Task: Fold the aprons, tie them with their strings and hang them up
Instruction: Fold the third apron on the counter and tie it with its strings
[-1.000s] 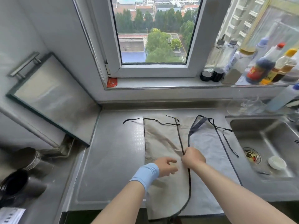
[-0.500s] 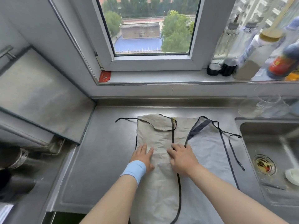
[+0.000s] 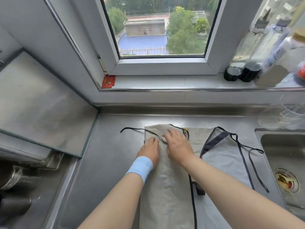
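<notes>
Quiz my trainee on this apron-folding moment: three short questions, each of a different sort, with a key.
1. True or false: the left hand and the right hand both lie flat on the beige apron.
2. The grey apron lies: A) right of the beige one; B) left of it; C) folded on top of it.
3. Which wrist wears the blue band?

Key: 1 true; 2 A; 3 the left.
</notes>
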### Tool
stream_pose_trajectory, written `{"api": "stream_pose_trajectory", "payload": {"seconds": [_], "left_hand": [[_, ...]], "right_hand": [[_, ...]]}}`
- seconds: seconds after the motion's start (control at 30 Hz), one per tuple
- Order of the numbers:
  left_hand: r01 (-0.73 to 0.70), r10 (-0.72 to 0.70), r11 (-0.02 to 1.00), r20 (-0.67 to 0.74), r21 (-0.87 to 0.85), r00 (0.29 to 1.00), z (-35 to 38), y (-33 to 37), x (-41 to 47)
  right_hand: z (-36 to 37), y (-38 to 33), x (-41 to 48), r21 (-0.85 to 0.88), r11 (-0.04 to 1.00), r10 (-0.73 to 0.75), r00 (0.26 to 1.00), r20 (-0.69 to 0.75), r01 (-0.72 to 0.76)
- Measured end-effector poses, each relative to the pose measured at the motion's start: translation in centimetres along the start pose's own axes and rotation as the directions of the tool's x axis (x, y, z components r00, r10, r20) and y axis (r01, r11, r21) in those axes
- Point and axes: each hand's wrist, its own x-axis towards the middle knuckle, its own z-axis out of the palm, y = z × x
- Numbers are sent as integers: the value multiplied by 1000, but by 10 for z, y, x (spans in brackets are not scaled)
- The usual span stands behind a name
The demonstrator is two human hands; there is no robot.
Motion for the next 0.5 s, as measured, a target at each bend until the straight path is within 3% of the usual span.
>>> {"api": "stream_pose_trajectory", "payload": {"seconds": [0.3, 0.5], "left_hand": [[-167, 133, 958, 155, 235, 979, 25, -60, 28], [-236, 198, 936, 166, 261, 966, 18, -93, 25]], "right_hand": [[26, 14, 51, -105, 994, 42, 964, 261, -15], [46, 36, 41, -151, 988, 11, 974, 225, 24]]}}
